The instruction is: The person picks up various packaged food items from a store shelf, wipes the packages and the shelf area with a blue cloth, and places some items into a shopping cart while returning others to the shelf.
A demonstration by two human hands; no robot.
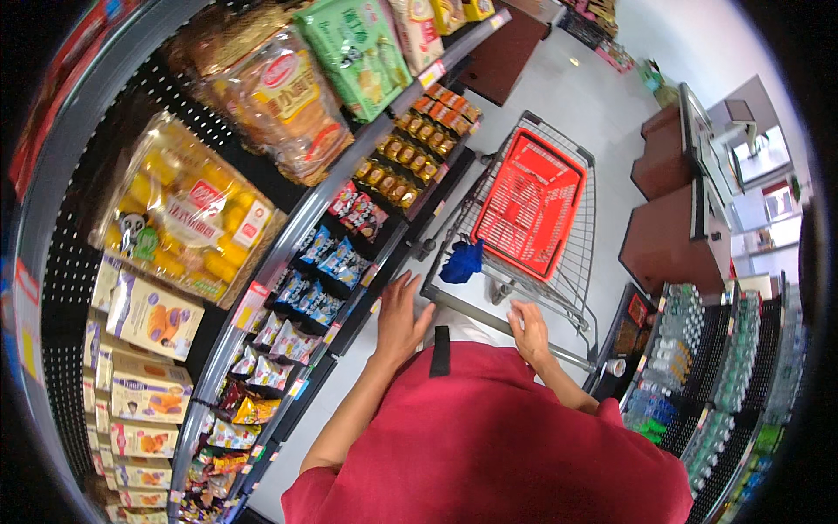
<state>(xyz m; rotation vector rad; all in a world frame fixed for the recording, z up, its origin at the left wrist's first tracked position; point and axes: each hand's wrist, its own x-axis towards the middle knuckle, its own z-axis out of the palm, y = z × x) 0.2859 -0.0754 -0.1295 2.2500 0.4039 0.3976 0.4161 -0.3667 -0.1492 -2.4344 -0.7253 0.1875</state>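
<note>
A wire shopping cart point(586, 216) stands before me, with a red plastic basket point(530, 209) resting in its upper part. My left hand point(400, 318) is at the left end of the cart's grey handle point(481, 316), its thumb and fingers spread and nothing in its grasp. Over the handle's right part is my right hand point(529, 329), its fingers loosely bent and not wrapped around the bar. Whether its palm touches the bar is hidden. Beside the basket, near the handle, hangs a bunched blue cloth-like item point(462, 261).
Shelving on the left holds packaged bread point(193, 223), boxed pastries point(154, 386) and small snack packs point(344, 259). Brown counters point(674, 236) stand at the right. Below them, a rack bears bottled drinks point(677, 327). Grey floor point(569, 78) stretches ahead of the cart.
</note>
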